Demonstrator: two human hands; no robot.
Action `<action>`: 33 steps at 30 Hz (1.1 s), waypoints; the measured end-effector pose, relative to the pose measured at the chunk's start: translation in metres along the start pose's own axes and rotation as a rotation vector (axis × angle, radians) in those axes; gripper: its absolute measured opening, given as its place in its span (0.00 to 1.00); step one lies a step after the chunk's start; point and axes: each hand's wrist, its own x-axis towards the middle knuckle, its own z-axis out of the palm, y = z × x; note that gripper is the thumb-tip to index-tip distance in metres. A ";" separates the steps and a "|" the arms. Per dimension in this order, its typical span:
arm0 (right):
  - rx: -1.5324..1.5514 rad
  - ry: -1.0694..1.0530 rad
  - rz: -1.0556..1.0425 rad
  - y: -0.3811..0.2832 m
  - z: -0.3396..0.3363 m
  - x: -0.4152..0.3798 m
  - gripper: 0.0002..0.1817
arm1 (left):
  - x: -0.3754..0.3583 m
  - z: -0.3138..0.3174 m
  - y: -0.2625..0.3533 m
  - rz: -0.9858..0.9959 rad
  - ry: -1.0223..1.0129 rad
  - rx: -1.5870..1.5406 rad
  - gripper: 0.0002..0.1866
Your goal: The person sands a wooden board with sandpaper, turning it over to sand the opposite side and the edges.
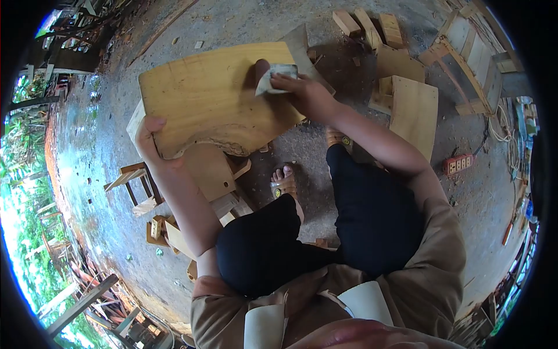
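Observation:
A broad, yellowish wooden board (pixel 203 93) with a rough notch in its near edge lies in front of me. At its left end, my left hand (pixel 150 136) grips the edge, thumb on top and the other fingers mostly out of sight beneath. A pale, folded piece of sandpaper (pixel 285 71) with faint print on its back rests on the right part of the board. My right hand (pixel 290 84) holds that piece, fingers bent over it and pressing it against the wood.
Cut wooden pieces (pixel 212 168) lie under the board, by my left knee. To the right are a curved panel (pixel 414 113), several blocks (pixel 366 26), a slatted wooden frame (pixel 465 52) and a red power strip (pixel 459 164). Scrap timber (pixel 87 302) is piled at lower left.

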 end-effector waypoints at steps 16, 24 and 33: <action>-0.252 0.040 -0.158 0.022 -0.013 -0.007 0.27 | -0.002 -0.014 -0.005 0.086 -0.109 0.048 0.34; -0.184 0.165 0.068 0.028 -0.007 -0.003 0.26 | -0.011 0.009 -0.005 0.111 -0.206 -0.056 0.35; -0.111 0.068 0.199 0.052 -0.008 -0.004 0.26 | -0.012 0.014 -0.004 0.088 -0.111 0.012 0.44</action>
